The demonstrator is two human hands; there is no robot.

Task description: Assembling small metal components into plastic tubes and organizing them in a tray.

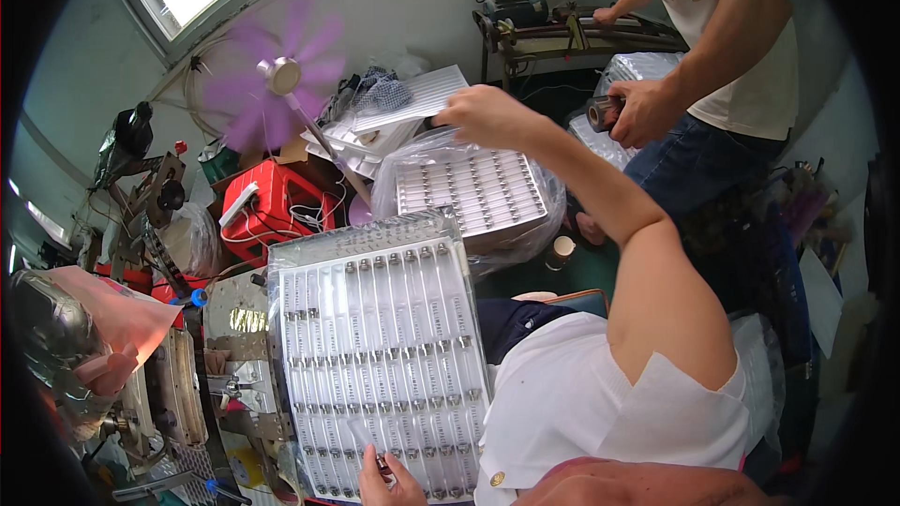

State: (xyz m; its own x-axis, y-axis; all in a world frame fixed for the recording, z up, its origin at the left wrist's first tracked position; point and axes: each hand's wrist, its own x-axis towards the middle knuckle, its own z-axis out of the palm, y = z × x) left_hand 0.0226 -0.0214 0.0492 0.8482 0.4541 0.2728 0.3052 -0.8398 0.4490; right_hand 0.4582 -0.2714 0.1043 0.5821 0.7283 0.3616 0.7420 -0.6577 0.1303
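Note:
My right hand [486, 112] reaches far forward and grips the edge of a white ribbed tray [412, 98], held up over a pile of similar trays. My left hand [389, 480] is at the bottom edge of the picture, on the near end of a large clear tray [375, 347] filled with rows of clear tubes with metal caps. Its fingers pinch one clear tube [367, 445] that lies slanted across the rows. Beyond this tray stands a stack of filled trays [473, 192] wrapped in a clear plastic bag.
Another person [741, 66] in a white shirt and jeans stands at the right with a dark roll [602, 112] in hand. A spinning purple fan [277, 75], a red box [272, 206] and a metal machine [178, 384] crowd the left side.

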